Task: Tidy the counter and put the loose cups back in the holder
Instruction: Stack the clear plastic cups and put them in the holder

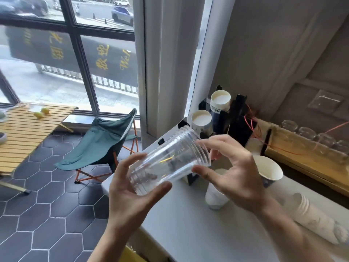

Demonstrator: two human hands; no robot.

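A nested stack of clear plastic cups (170, 159) lies tilted in the air above the counter's left end, rims pointing up and right. My left hand (130, 188) grips its base end from below. My right hand (232, 171) pinches its rim end with thumb and fingers. Behind the stack stands the black cup holder (236, 120) with two stacks of paper cups, a taller stack (220, 100) and a lower stack (201, 119), sticking out of it. Loose on the white counter (188, 233) are an upright paper cup (269, 172), an upside-down paper cup (214, 197) and a lying stack of paper cups (309, 214).
A wooden tray (306, 157) with several glass jars runs along the wall at the right, with red cord across it. Left of the counter, on the dark tiled floor, stand a green folding chair (102, 142) and a slatted wooden table (24, 133).
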